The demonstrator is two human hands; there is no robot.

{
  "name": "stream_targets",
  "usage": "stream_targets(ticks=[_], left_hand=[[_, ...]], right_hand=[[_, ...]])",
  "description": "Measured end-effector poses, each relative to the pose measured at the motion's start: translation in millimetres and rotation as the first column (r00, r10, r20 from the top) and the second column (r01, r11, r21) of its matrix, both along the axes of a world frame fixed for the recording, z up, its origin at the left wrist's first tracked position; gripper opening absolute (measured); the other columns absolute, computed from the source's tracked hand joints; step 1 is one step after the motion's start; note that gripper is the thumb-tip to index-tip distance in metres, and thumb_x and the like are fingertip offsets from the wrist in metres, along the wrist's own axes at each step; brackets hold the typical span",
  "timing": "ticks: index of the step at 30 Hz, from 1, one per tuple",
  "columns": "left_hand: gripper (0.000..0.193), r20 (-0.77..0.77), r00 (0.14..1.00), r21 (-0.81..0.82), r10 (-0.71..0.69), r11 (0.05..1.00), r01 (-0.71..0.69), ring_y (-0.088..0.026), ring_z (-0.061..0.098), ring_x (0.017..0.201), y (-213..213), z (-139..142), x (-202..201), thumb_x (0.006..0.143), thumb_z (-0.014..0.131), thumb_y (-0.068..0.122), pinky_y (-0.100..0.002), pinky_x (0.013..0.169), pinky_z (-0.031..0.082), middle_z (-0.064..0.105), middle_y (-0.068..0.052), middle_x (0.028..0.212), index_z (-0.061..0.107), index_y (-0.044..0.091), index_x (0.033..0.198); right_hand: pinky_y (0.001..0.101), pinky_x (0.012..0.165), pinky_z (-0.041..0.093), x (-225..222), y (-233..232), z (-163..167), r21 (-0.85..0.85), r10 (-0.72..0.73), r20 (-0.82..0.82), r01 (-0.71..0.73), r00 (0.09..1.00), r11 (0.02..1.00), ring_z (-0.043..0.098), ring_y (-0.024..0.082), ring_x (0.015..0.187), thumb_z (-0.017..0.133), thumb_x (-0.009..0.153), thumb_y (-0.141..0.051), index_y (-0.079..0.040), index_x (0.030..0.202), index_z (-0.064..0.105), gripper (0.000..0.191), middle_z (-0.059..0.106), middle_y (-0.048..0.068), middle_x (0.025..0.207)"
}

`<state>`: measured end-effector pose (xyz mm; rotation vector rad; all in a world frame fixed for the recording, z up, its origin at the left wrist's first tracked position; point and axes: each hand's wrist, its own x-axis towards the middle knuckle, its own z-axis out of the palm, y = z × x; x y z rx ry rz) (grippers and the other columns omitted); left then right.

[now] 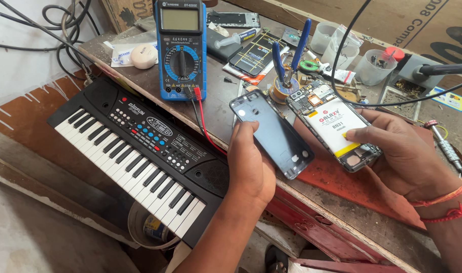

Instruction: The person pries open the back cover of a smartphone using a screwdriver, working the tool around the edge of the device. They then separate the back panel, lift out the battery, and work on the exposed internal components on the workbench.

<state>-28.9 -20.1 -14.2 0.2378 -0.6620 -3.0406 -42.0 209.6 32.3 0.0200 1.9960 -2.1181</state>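
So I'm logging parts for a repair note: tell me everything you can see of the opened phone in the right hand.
The opened phone lies back-up and tilted, its top toward the bench rear, with the cover off. A white battery with red print and a yellow edge fills the middle; circuit boards and metal shields show above and below it. The right hand grips its lower right side, thumb on the battery. The left hand holds the removed dark back cover beside it.

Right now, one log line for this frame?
left hand: holds dark blue plastic phone back cover | right hand: holds opened phone with white battery | wooden bench
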Motion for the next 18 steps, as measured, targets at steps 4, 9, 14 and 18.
stream_targets(ticks=[4,9,14,18], left_hand=[[0.03,-0.05,0.998,0.017,-0.026,1.0,0.026,-0.016,0.058,0.117,-2,-2,-1,0.091,0.047,0.02,-0.038,0.105,0.044,0.063,-0.006,0.123,0.06,0.008,0.115],[0.033,-0.157,0.987,-0.052,-0.037,0.998,0.029,-0.022,0.052,0.125,-8,-1,-2,0.097,0.054,0.019,-0.042,0.113,0.038,0.056,-0.013,0.13,0.048,0.001,0.123],[0.079,-0.191,0.971,-0.244,0.147,0.951,-0.191,-0.021,0.023,0.153,-7,8,5,0.094,0.055,0.024,-0.036,0.123,0.012,0.029,-0.02,0.163,0.015,-0.003,0.157],[0.087,-0.186,0.971,-0.295,0.15,0.934,-0.2,-0.023,0.004,0.16,-5,14,10,0.097,0.048,0.03,-0.036,0.122,0.0,0.007,-0.025,0.169,-0.002,0.0,0.162]], right_hand=[[0.0312,0.079,0.059,1,0,1,0.001,-0.04,0.022,0.04,0.999,0.999,0.073,0.015,0.092,0.063,0.088,-0.003,0.007,0.137,0.056,0.051,0.072,0.015,0.116],[0.032,0.079,0.059,1,1,1,0.01,-0.038,0.033,0.038,0.999,0.999,0.072,0.016,0.092,0.061,0.087,-0.002,0.008,0.138,0.057,0.053,0.072,0.015,0.115],[0.0321,0.078,0.059,-1,6,-1,-0.001,-0.015,0.025,0.016,1.0,1.0,0.072,0.016,0.092,0.061,0.087,-0.002,0.008,0.14,0.055,0.054,0.072,0.016,0.116],[0.0304,0.076,0.059,-4,12,-4,0.019,0.033,0.027,-0.034,0.999,0.999,0.072,0.014,0.089,0.06,0.085,0.0,0.008,0.14,0.055,0.056,0.073,0.016,0.114]])
